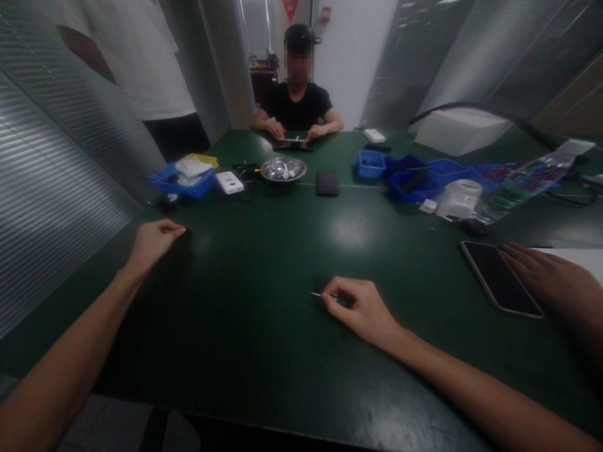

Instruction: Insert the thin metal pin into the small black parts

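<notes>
My right hand is closed in a pinch above the green table. From between its fingertips a thin tool with a slim metal tip points left; the fingers cover most of its body, so its kind is unclear. Farther off on the left, my left hand has thumb and fingers pressed together close to the tabletop. A small dark spot shows by those fingertips, but I cannot make out whether anything is held.
Past my hands lie a metal bowl with small parts, a dark square case, a white power bank and blue bins. At right, another person's hand is beside a phone. A person sits opposite.
</notes>
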Demonstrator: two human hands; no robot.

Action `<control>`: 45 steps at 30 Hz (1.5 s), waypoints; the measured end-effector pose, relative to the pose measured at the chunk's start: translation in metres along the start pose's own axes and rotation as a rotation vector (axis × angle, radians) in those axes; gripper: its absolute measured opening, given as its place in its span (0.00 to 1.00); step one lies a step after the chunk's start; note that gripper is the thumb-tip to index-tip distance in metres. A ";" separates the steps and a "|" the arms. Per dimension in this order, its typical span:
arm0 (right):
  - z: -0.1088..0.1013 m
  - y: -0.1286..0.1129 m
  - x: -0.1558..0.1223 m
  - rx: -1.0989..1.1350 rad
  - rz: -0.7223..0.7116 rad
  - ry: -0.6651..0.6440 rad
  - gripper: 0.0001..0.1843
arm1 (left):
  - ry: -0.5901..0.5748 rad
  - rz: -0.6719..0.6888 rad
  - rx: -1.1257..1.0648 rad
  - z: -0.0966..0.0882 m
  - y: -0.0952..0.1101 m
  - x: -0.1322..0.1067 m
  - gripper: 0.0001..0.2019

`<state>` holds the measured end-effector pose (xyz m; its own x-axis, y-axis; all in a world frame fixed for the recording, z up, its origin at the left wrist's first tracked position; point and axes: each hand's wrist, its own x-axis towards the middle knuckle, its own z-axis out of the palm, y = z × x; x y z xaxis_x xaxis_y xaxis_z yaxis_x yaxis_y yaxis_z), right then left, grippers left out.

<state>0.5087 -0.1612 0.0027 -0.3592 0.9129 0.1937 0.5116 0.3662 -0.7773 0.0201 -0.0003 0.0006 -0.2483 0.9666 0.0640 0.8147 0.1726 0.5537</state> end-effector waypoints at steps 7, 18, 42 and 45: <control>0.000 0.001 -0.001 -0.005 0.000 0.003 0.08 | 0.018 0.414 0.737 0.007 0.012 -0.028 0.20; -0.002 0.001 0.001 0.010 0.013 0.000 0.07 | -0.236 0.654 0.099 0.049 0.084 -0.075 0.14; -0.010 0.008 0.001 -0.032 0.026 -0.045 0.05 | -0.656 0.852 -0.399 0.121 0.182 -0.166 0.08; -0.008 0.007 0.001 -0.045 0.017 -0.044 0.05 | -0.662 0.854 -0.398 0.120 0.182 -0.165 0.07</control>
<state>0.5178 -0.1565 0.0020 -0.3836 0.9106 0.1537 0.5518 0.3595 -0.7526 0.2718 -0.1057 -0.0091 0.7246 0.6700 0.1613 0.3322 -0.5446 0.7701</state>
